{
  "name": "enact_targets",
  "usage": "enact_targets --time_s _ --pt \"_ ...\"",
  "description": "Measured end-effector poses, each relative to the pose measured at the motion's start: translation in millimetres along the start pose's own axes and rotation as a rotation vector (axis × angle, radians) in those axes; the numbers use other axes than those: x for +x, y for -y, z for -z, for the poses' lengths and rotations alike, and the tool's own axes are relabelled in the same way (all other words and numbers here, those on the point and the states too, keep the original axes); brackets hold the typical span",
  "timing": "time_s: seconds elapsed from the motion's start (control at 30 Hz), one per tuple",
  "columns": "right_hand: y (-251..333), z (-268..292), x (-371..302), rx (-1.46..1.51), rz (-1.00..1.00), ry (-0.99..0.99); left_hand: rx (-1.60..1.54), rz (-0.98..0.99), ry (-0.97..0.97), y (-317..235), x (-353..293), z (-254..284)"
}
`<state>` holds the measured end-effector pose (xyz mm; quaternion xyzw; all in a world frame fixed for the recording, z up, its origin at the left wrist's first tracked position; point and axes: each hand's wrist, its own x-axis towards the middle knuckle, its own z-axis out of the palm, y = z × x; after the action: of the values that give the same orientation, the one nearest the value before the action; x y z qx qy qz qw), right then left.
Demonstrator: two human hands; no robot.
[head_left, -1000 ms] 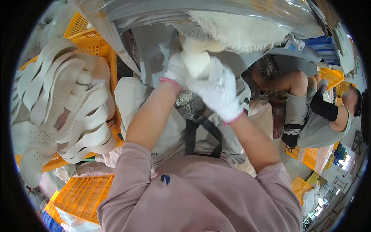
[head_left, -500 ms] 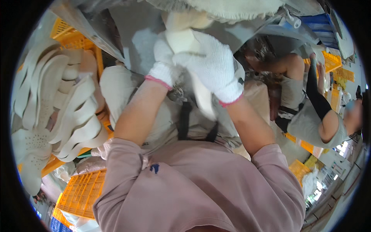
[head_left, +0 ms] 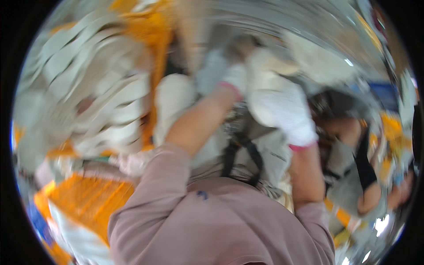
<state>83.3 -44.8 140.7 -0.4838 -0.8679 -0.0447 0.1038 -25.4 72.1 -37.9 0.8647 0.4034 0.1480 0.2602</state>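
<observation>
Piece (head_left: 261, 108), pale and round-ended, is above my lap (head_left: 207, 152), and what has just changed is how my hands stand about it: they have drawn apart. My gloved right grip (head_left: 289, 110) looks closed on the piece, fingers bent over it as far as the blur lets me judge. My left grip (head_left: 235, 77) is off to the left and farther up, with a gap showing between the two; its fingers smear into grey and pale shapes, so I can't tell how far open it is or whether it has hold of anything. I take this to mean the piece sits mainly in my right grip, in handling and not laid down.

Half a second ago both grips were bunched together, and a pale tail hung below them; now I make out only the round end beside my right grip. The whole view has swung too: the strips (head_left: 108, 106) heaped at the orange crate (head_left: 159, 48) on my left sit farther in, the black strap (head_left: 229, 161) shows more fully, and the pale cloth (head_left: 320, 57) lies farther right. Everything is more smeared, likely from my head turning. A co-worker (head_left: 365, 165) is at my right.
</observation>
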Motion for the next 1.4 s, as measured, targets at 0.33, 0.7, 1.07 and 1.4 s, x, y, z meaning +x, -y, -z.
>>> enact_targets --time_s 0.33,0.7,1.07,1.4 --pt "61 24 -263 0.097 -1.243 0.306 0.26 -0.053 -0.52 -5 -145 278" --pt "30 -39 -283 0.462 -0.836 0.063 0.711 0.644 -0.089 75 -157 486" --pt "107 -14 -28 0.605 -0.106 -0.297 0.976 0.081 -0.091 -36 -239 354" --pt "162 -28 131 0.335 0.032 -0.518 0.437 0.419 0.062 -38 -270 367"
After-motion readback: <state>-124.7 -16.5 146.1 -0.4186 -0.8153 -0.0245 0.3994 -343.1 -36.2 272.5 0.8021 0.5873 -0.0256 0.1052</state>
